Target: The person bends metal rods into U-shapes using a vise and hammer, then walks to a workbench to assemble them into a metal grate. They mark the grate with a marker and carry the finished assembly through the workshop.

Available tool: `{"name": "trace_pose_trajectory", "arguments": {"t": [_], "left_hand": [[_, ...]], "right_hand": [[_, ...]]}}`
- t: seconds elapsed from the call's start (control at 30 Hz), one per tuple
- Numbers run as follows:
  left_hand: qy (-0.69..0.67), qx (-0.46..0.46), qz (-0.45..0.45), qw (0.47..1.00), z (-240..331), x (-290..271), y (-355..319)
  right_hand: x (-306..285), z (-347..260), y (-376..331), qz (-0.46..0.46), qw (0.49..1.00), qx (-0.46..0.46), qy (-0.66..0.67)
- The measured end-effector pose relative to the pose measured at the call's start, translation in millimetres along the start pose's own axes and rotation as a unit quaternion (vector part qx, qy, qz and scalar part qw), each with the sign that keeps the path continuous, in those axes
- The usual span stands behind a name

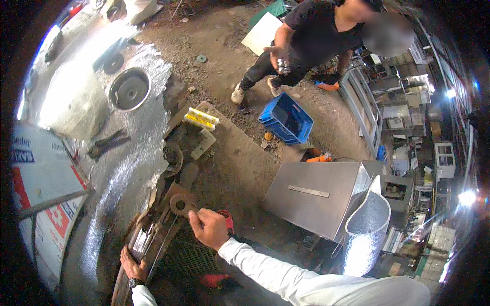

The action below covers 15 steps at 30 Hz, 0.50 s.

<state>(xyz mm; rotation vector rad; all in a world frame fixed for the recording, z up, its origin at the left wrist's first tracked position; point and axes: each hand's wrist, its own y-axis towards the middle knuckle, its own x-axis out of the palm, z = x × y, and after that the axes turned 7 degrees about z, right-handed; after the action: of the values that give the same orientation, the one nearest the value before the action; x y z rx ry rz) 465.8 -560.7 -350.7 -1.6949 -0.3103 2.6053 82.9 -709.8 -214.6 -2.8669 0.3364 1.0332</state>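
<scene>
My right hand pinches a rusty round washer-like ring at the end of a rusty metal frame. My left hand, with a watch on its wrist, grips the lower curved edge of that frame, beside a bundle of thin metal strips. Both sleeves are white. The frame leans against a large shiny embossed metal tank.
A person in black stands at the top and holds a small metal object. A blue crate, a stainless steel box and a rolled embossed sheet stand on the dirt floor. A yellow-white box lies near the tank.
</scene>
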Motion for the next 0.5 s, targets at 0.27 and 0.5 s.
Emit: {"name": "trace_pose_trajectory", "arguments": {"t": [0.27,0.5], "left_hand": [[0.047,0.043,-0.024,0.998,-43,7,-9],[0.042,0.018,-0.062,0.997,-50,11,2]], "right_hand": [[9,0,2,0.018,0.999,-0.029,-0.004],[2,15,24,-0.017,0.995,-0.015,0.102]]}}
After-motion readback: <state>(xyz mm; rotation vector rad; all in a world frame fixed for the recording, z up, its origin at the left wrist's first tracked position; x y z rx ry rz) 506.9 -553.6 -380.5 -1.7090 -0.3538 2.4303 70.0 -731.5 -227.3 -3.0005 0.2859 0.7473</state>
